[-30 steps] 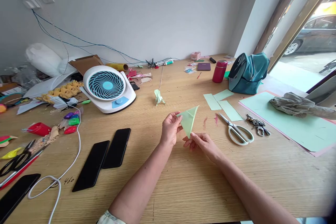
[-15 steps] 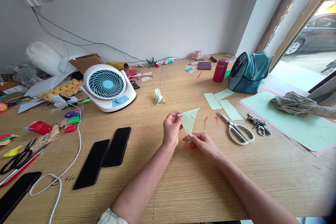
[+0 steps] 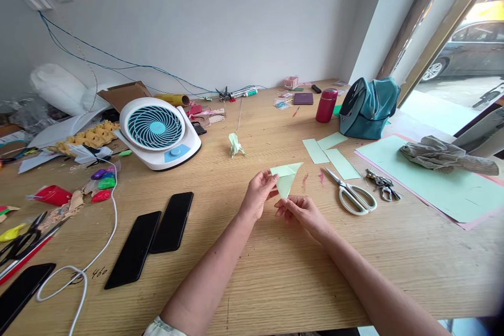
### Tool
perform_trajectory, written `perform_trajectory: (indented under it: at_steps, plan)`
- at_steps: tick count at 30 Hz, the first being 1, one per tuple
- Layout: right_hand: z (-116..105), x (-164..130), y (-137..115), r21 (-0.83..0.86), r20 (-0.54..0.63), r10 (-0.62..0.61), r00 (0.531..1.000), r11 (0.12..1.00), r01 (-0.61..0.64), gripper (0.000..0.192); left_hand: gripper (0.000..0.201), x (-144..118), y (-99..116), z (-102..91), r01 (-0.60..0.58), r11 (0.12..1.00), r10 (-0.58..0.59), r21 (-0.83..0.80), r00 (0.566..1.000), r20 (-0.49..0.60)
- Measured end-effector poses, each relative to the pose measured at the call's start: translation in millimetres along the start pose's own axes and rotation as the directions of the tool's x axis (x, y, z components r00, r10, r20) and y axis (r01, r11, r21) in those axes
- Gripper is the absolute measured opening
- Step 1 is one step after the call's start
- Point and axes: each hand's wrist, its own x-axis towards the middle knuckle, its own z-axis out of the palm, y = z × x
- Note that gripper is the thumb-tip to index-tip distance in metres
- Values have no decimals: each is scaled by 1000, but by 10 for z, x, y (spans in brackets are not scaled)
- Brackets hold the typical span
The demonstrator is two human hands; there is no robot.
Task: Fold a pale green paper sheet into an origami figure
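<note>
A folded piece of pale green paper (image 3: 286, 177), roughly triangular with a fold line across it, is held above the table between both hands. My left hand (image 3: 258, 193) pinches its upper left corner. At its lower tip, my right hand (image 3: 298, 211) grips the paper between thumb and fingers. Beyond them on the table stands a small folded green paper figure (image 3: 235, 145). To the right lie several cut green paper strips (image 3: 343, 163) and a pair of scissors (image 3: 356, 198) with white handles.
Keys (image 3: 384, 185) lie beside the scissors, near large green and pink sheets (image 3: 433, 189) with a crumpled cloth (image 3: 444, 156). A teal bag (image 3: 368, 110) and a red flask (image 3: 326, 105) stand behind. On the left are a white fan (image 3: 157, 131), black phones (image 3: 172, 222) and a white cable (image 3: 114, 215).
The paper's outline has changed: its upper edge now shows a folded band, and the lower part looks shorter. Both hands keep hold of it. The whole view has shifted slightly.
</note>
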Motion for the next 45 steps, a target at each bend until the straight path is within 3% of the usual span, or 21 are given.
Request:
perform_trajectory:
  at_steps: [3, 6, 15, 31, 45]
  plan:
    - [-32, 7, 12, 3, -39, -41, 998, 999, 42, 48, 39, -12, -12, -17, 80, 980, -98, 180, 991, 93]
    - [-47, 0, -6, -8, -44, -52, 998, 999, 52, 49, 38, -18, -38, -11, 59, 969, -88, 241, 990, 113]
    - [-81, -34, -47, 35, -71, -27, 997, 999, 29, 62, 43, -5, -26, -21, 113, 983, -115, 144, 993, 5]
    - [-83, 7, -8, 86, -123, -6, 992, 996, 16, 46, 43, 17, -72, -33, 122, 985, -118, 125, 992, -37]
    - [-70, 14, 28, 51, -139, -15, 990, 998, 22, 46, 41, 18, -109, -4, 101, 983, -89, 155, 993, -79]
